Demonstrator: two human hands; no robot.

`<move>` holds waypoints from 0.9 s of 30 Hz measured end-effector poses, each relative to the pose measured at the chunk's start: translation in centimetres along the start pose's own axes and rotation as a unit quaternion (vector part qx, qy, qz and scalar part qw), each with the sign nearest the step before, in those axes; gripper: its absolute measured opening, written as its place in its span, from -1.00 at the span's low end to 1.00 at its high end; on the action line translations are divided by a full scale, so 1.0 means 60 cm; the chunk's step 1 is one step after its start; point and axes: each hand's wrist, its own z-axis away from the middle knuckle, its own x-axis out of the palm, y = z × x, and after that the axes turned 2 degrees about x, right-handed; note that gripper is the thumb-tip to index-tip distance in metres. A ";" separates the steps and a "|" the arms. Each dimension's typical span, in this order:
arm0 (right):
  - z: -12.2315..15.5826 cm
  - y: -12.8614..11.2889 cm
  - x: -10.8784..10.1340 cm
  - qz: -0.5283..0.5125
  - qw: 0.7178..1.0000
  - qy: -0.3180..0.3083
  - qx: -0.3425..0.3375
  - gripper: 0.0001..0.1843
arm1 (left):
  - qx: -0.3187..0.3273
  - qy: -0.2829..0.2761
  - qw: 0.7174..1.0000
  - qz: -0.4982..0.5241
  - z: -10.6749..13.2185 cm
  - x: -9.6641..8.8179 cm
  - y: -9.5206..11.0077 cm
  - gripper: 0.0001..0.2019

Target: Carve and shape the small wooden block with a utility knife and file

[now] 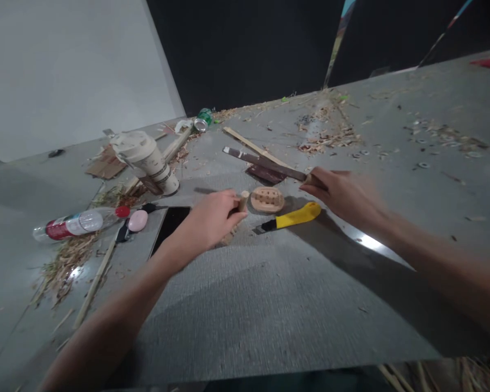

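Observation:
My left hand [212, 218] is closed, thumb and fingers pinching a small pale wooden piece [244, 200] that stands up from the fist. Other small wooden bits show just under those fingers. Wrapped round the handle end of a long, dark, flat file [265, 162], my right hand [330, 190] holds it above the table, its tip pointing left and away. Between the hands lies an oval wooden block [267, 200] with rows of small holes. A yellow utility knife [297, 215] lies in front of the block, its dark end toward the left.
A dark reddish flat piece [265, 174] and a wooden strip [253, 146] lie beyond the file. Left are a paper cup [147, 163], a plastic bottle [81, 222], a pink oval object [138, 221] and a black phone-like slab [169, 226]. Shavings litter the grey table [245, 310]. A green can [203, 120] lies behind.

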 end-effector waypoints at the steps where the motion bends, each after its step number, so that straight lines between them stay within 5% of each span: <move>1: -0.003 0.007 0.008 0.001 1.000 -0.010 -0.003 -0.58 | -0.002 0.002 1.000 0.006 0.001 0.000 0.000 -0.74; 11: -0.005 0.048 0.050 -0.026 0.998 -0.053 -0.033 -0.62 | -0.014 -0.014 0.996 0.086 0.000 -0.017 -0.020 -0.74; 17: -0.008 0.055 0.055 -0.036 0.998 -0.024 -0.055 -0.60 | -0.005 -0.004 0.996 0.094 0.003 -0.015 -0.010 -0.80; 24: 0.002 -0.028 -0.027 -0.106 0.988 0.063 -0.087 -0.66 | 0.035 -0.034 0.997 0.064 -0.003 0.000 0.007 -0.81; 27: -0.002 -0.089 -0.077 -0.185 0.960 0.041 -0.208 -0.69 | 0.046 -0.029 0.997 0.050 -0.002 0.000 0.011 -0.83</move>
